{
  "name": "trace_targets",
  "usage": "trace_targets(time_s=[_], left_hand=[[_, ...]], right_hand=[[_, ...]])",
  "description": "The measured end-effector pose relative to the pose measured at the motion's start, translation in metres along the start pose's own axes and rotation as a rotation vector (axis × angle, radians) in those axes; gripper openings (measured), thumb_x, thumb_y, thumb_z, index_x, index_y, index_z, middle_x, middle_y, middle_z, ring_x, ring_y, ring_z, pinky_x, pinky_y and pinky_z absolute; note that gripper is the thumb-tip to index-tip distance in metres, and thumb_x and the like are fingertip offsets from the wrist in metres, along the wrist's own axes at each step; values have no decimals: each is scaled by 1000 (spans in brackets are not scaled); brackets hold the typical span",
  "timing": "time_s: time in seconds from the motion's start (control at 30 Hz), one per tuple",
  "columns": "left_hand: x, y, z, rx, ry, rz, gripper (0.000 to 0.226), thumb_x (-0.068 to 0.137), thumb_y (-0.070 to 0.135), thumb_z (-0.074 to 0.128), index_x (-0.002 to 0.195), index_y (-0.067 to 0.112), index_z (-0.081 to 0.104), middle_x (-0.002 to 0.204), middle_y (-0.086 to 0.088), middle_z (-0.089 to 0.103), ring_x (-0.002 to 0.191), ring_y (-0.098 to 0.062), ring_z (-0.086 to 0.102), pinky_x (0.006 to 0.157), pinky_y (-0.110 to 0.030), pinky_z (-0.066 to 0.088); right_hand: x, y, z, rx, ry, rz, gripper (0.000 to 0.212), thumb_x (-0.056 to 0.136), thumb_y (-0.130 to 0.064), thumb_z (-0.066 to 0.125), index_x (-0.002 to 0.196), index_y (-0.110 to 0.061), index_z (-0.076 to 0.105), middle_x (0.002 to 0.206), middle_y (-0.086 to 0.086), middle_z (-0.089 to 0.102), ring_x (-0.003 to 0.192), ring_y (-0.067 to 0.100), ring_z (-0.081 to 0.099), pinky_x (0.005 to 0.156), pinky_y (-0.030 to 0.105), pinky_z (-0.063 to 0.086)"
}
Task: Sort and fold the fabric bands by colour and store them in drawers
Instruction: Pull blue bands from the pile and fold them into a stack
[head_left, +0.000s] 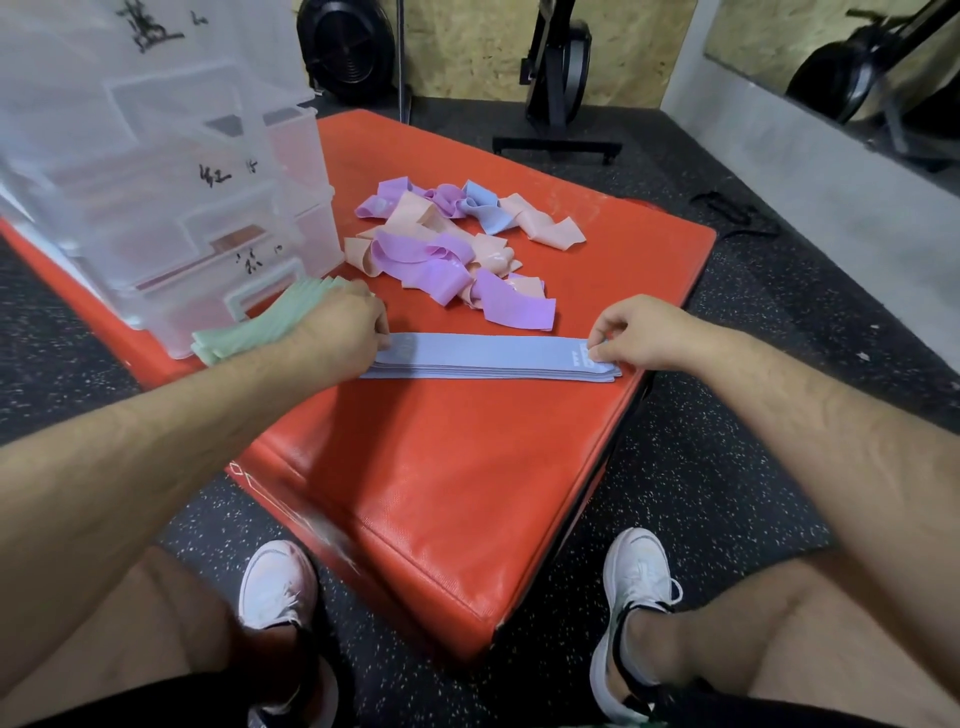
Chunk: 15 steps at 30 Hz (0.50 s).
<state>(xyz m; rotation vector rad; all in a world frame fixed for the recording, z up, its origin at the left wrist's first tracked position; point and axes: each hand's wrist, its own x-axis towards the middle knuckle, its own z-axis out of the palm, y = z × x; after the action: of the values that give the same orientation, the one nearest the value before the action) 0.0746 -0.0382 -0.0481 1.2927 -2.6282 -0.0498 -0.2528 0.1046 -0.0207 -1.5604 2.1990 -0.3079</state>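
A flat stack of blue fabric bands lies across the red padded box. My left hand pinches the stack's left end. At the right end my right hand pinches the stack between thumb and fingers. Behind the stack lies a loose heap of purple bands, peach bands and one blue band. A pile of green bands rests under my left wrist, against the clear plastic drawer unit at the left, whose drawers carry handwritten labels.
The red box stands on dark speckled rubber floor. My white shoes sit at its near corner. A black exercise machine stands behind, and a mirror with a grey wall at the right.
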Motion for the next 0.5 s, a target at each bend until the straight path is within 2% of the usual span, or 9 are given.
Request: trace_targets(time_s=[0.1, 0.27, 0.37, 0.5], left_hand=[[-3, 1, -5, 36, -8, 24, 11, 88, 25, 67, 79, 19, 66, 84, 3, 64, 83, -18, 59, 69, -28, 36], [-2, 5, -9, 64, 20, 57, 8, 83, 21, 61, 76, 21, 65, 85, 4, 62, 83, -21, 58, 69, -30, 39], [5, 12, -9, -7, 61, 63, 12, 84, 23, 60, 75, 17, 66, 85, -2, 65, 81, -27, 61, 72, -37, 49], [22, 30, -7, -139, 109, 95, 19, 89, 23, 60, 76, 10, 65, 82, -3, 64, 79, -24, 58, 67, -32, 44]], right_hand=[[-3, -1, 0, -26, 5, -13, 5, 86, -16, 74, 84, -22, 74, 73, -11, 64, 66, 10, 57, 59, 26, 41], [-7, -9, -7, -67, 30, -47, 4, 87, -25, 71, 83, -24, 72, 79, -12, 65, 71, 11, 59, 57, 26, 40], [-4, -21, -9, -5, 82, -84, 11, 90, -30, 69, 84, -21, 71, 76, -10, 65, 69, 10, 57, 58, 26, 39], [7, -42, -5, 59, 140, -154, 16, 92, -33, 66, 86, -19, 70, 71, -9, 57, 64, 12, 51, 58, 29, 39]])
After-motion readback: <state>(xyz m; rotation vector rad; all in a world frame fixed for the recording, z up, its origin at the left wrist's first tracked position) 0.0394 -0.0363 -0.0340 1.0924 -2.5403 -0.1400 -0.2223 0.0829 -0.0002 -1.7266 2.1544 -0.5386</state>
